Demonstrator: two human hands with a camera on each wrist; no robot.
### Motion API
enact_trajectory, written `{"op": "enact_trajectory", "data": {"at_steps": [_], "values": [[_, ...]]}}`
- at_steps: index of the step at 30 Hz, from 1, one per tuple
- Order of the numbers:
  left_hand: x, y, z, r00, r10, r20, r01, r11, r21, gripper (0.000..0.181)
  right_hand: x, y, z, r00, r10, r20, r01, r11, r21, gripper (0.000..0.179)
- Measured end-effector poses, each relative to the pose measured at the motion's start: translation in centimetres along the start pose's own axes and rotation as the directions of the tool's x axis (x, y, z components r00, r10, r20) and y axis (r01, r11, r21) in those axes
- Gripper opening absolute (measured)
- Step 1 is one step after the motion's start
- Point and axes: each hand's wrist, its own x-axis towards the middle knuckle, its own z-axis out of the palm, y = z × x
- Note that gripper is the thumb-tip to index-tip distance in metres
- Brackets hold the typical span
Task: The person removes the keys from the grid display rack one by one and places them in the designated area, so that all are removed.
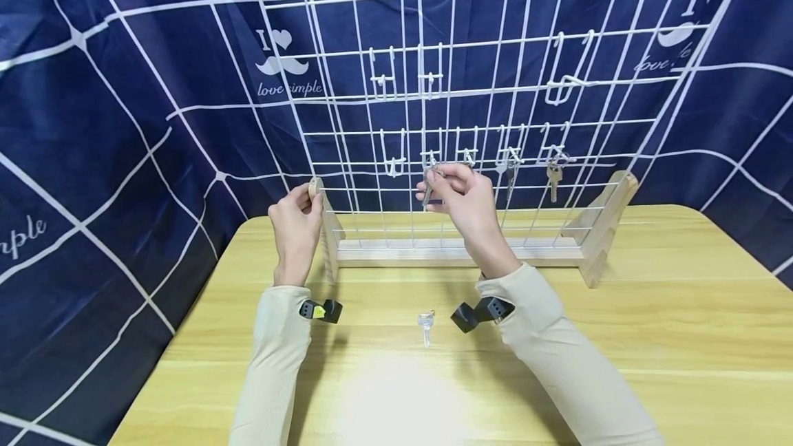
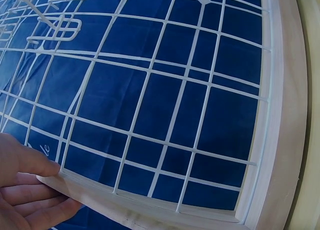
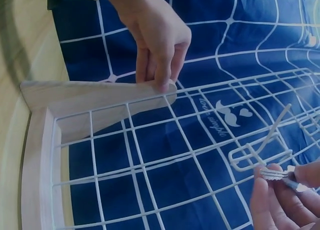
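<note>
My right hand (image 1: 471, 208) pinches a silver key (image 3: 275, 174) between thumb and fingers, close to a white wire hook (image 3: 250, 157) low on the grid rack. In the head view, the hand partly hides the key and that hook. At the rack's left end, my left hand (image 1: 294, 229) holds the top of the wooden side support (image 1: 330, 239), thumb on one side and fingers on the other. Another key (image 1: 425, 327) lies on the table in front of the rack. Farther right, one key (image 1: 554, 183) hangs from a hook, with another key (image 1: 511, 174) beside it.
The white wire grid (image 1: 396, 188) stands on a wooden base (image 1: 403, 253) at the back of the table (image 1: 681, 336). More wire hooks (image 1: 382, 81) project from its upper rows. A dark blue checked cloth (image 1: 155, 239) surrounds the table at the back and sides.
</note>
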Motion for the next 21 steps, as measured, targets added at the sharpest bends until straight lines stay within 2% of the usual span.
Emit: {"op": "enact_trajectory", "data": {"at_steps": [9,21], "values": [[-0.09,0.11,-0.02,1.000,-0.018,0.008,0.018,1.000,0.001,0.025,-0.39,-0.21,-0.32,1.000,-0.026,-0.007,0.026,0.999,-0.027,0.027],[-0.01,-0.07,-0.05,1.000,-0.021,0.009,0.021,1.000,-0.003,0.024,-0.97,-0.46,-0.85,0.987,-0.157,-0.020,0.154,0.984,-0.086,0.023]]}}
